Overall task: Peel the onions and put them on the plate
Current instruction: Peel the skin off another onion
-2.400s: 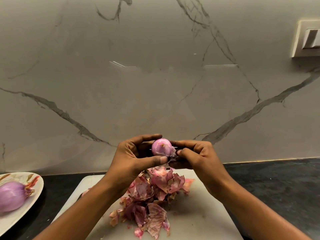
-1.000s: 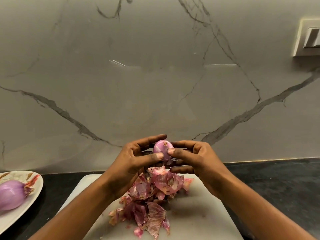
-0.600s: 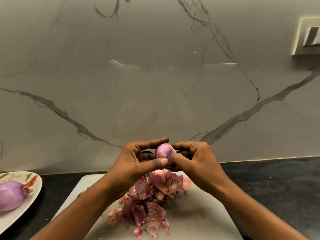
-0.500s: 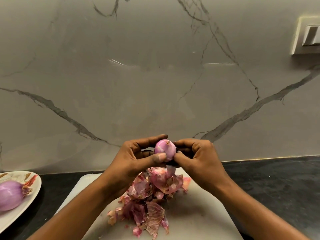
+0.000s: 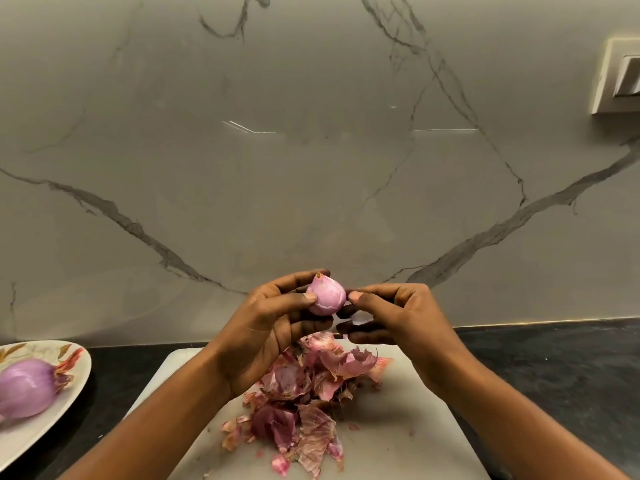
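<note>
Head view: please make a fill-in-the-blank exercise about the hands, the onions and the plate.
1. The left hand holds the small onion above the white cutting ___.
2. The plate holds ___ large onion.
3. The plate stands to the ___ of the pile of skins.
4. The right hand pinches a pale scrap of onion ___.
Missing words: board; one; left; skin.

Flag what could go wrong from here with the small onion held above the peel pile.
1. The left hand holds the small onion by fingertips only; its smooth surface could slip and drop into the peel pile.
2. The right hand seems to pinch a pale skin scrap; it may travel to the plate.
3. The larger onion on the plate has a dry tail, so peeling may count as incomplete.
</note>
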`<state>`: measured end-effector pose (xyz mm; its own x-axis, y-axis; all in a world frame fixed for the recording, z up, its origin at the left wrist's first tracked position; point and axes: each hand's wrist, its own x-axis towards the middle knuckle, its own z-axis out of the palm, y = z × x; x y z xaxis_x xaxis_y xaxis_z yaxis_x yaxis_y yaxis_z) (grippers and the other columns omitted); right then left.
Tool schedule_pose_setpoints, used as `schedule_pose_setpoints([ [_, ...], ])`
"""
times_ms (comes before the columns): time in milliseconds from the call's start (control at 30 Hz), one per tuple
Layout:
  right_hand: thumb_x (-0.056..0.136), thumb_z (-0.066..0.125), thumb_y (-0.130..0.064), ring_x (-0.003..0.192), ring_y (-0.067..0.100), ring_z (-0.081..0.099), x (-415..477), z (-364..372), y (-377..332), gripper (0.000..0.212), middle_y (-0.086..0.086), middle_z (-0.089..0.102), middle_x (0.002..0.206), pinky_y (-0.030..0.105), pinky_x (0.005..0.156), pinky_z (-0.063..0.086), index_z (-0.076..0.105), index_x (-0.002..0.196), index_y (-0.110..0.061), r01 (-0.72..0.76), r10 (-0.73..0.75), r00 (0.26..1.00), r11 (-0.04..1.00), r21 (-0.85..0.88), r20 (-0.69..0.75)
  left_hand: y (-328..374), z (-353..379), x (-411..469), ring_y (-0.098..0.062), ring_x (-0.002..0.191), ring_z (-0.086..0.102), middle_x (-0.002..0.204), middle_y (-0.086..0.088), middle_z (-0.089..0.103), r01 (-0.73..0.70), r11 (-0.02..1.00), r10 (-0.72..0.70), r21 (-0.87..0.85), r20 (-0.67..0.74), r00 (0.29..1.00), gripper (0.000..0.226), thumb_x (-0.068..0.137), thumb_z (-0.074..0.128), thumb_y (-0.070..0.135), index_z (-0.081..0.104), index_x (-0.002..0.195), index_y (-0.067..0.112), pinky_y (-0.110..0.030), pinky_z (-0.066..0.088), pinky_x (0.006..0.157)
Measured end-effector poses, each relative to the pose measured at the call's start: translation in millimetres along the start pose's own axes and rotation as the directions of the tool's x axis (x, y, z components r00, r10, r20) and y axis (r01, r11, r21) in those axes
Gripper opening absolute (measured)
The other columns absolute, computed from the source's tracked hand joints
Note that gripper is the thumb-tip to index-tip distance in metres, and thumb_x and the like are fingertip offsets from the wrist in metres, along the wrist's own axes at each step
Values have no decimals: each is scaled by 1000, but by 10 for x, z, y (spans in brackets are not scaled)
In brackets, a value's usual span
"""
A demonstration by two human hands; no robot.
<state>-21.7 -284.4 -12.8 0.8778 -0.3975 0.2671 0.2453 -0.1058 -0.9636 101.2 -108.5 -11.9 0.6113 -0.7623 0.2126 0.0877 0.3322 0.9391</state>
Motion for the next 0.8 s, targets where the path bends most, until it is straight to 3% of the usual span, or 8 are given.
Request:
schedule_pose_setpoints([
  [67, 98, 71, -20, 87, 30, 81, 7, 3, 4, 18, 11, 82, 98, 35, 75, 66, 80, 110, -11, -16, 16, 999, 1000, 3, 45, -1, 20, -6, -33, 114, 74, 128, -16, 73, -9, 996, 12, 92, -32, 999, 49, 85, 84, 10, 69, 132, 10, -36, 64, 90],
  [133, 94, 75, -22, 91, 28, 81, 13, 5, 11, 27, 9, 82, 102, 37, 79, 67, 77, 118, -12, -29, 28, 997, 999, 14, 72, -5, 40, -25, -34, 114, 74, 125, -13, 75, -18, 990, 24, 140, -41, 999, 48, 82, 81, 8, 70, 129, 11, -37, 64, 91],
  [367, 83, 79, -19, 101, 27, 79, 32, -60, -1, 40, 10, 81, 108, 35, 83, 66, 76, 123, -9, -26, 16, 989, 997, 67, 144, 25, 29, -34, -36, 117, 72, 127, -17, 74, -35, 992, 37, 118, -12, 999, 49, 86, 74, 5, 68, 134, 7, -41, 62, 96],
  [500, 91, 77, -7, 92, 27, 80, 6, -36, -7, 25, 9, 82, 98, 32, 77, 66, 77, 115, -8, 32, -31, 996, 999, -7, 82, 2, 70, -55, -32, 113, 75, 122, -14, 77, -63, 981, 66, 185, -9, 998, 48, 84, 75, 5, 69, 132, 8, -35, 63, 91],
  [600, 91, 75, -1, 82, 25, 80, -16, 13, 19, 23, 8, 82, 88, 27, 70, 64, 77, 112, -11, 102, -98, 994, 988, -113, 39, -38, 90, -56, -34, 109, 76, 118, -14, 78, -79, 967, 84, 242, -9, 996, 52, 79, 80, 5, 70, 130, 10, -38, 63, 94],
  [800, 87, 82, -9, 80, 19, 81, -44, 63, 67, 25, 0, 82, 88, 26, 70, 64, 77, 108, -22, 209, -214, 977, 960, -186, -8, -47, 100, -63, -37, 108, 76, 117, -17, 78, -88, 966, 94, 244, -13, 996, 56, 77, 81, 2, 69, 131, 10, -45, 60, 99],
])
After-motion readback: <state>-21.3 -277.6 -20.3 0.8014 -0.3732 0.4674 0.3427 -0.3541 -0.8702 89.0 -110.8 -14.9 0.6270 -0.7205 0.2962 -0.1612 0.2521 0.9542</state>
